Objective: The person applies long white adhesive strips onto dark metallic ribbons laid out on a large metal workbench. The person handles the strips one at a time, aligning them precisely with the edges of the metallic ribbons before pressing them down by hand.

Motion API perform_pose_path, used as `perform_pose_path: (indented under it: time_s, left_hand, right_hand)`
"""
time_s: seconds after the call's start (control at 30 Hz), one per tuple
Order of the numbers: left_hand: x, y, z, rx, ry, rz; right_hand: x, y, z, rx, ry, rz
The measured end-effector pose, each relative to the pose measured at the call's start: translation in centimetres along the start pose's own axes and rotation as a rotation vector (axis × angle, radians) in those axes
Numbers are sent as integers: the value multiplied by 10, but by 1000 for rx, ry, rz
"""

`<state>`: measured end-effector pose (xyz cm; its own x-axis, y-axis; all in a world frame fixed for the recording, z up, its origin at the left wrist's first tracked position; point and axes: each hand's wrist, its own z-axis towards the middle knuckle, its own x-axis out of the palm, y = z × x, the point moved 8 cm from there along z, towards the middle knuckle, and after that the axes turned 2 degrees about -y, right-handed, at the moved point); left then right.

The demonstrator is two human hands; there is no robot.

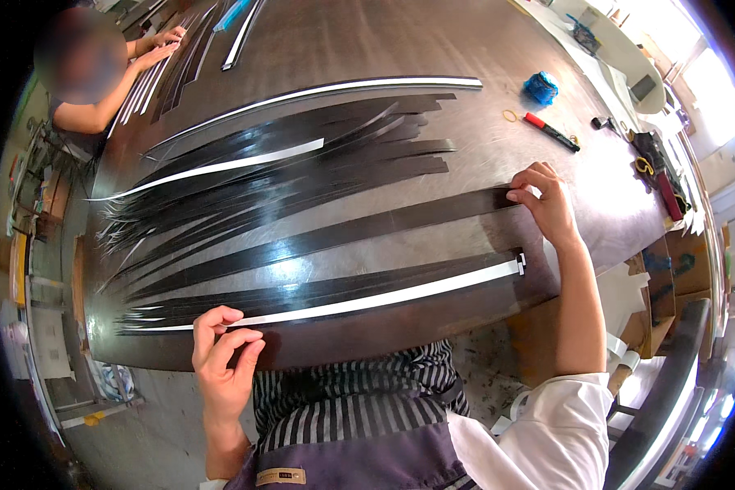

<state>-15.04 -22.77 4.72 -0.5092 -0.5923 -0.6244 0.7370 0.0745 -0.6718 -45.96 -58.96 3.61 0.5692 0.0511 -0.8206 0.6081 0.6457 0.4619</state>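
My right hand (547,200) pinches the right end of a long black strip (343,226) that stretches left across the dark table. My left hand (224,355) hovers by the table's near edge, fingers apart and bent, with nothing visible in them. Just beyond its fingertips runs a white strip (384,298), laid on a stack of black strips (367,276) with a small black-and-white piece at its right end. Farther back lies a loose, fanned pile of black strips (302,184), topped by a shorter white strip (245,166).
A long black-and-white strip (343,88) lies behind the pile. At the right are a red-and-black marker (551,131), a blue bundle (541,88) and scissors (645,166). At the far left another person's hands (159,49) rest on more strips. Cardboard boxes (653,302) stand at right.
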Motion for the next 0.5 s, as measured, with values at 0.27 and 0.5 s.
perform_pose_path:
  time_s: [0.27, 0.5]
  left_hand:
    - [21, -12, 8, -30, 210, -507]
    - [67, 5, 4, -480, 405, -1563]
  right_hand:
    - [-42, 39, 2, -6, 31, 194]
    - [-155, 31, -87, 75, -372, 617]
